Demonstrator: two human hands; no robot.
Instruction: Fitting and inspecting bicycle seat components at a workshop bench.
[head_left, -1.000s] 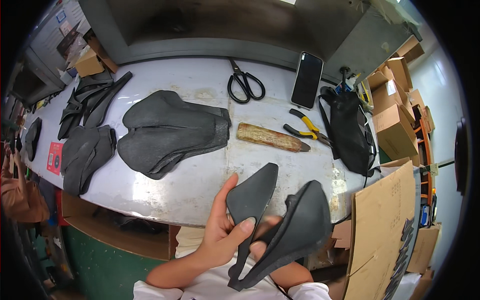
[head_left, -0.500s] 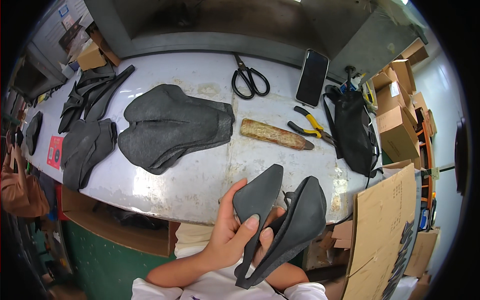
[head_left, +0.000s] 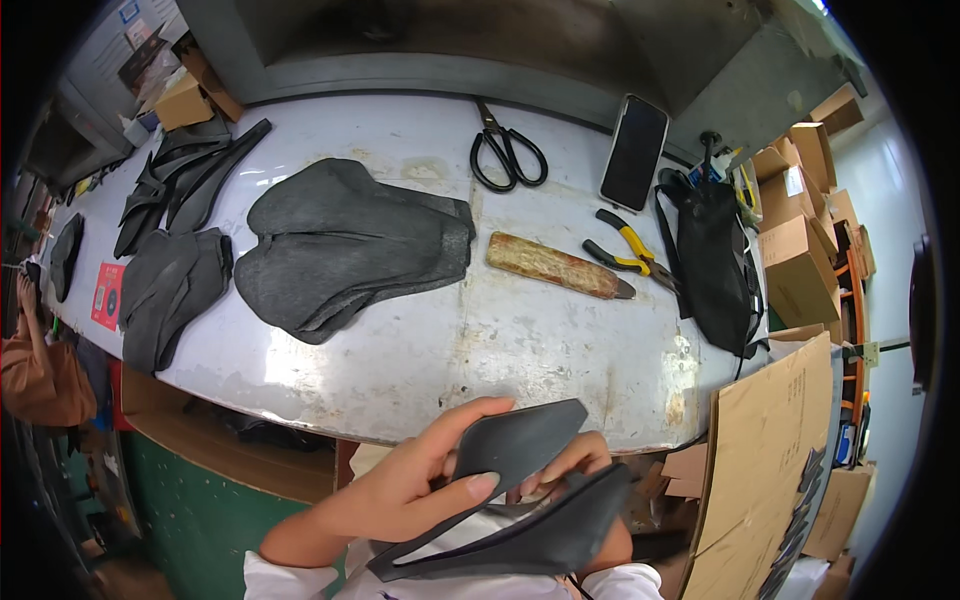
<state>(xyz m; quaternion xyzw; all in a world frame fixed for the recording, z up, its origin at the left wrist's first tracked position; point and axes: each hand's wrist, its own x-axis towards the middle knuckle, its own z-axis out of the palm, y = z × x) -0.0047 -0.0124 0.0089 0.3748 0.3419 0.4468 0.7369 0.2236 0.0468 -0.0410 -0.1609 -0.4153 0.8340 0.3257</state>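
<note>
A dark grey shoe upper, seemingly of leather, is held in front of my body at the table's near edge. Its long lower flap bends away below and to the right. My left hand grips the near panel, thumb on the front face and fingers behind. Behind that panel, my right hand has its fingers curled against the upper, partly hidden by it. Beyond my hands lies a stack of grey uppers. A tool with a tape-wrapped handle rests to its right.
Black-handled scissors, yellow-black pliers, a propped phone and a black bag sit along the back and right. More grey pieces lie left. A cardboard sheet stands right; another person's arm shows far left.
The shoe upper has come down closer to my body and tipped from upright to flatter. My right hand's fingers have moved up behind its near panel.
</note>
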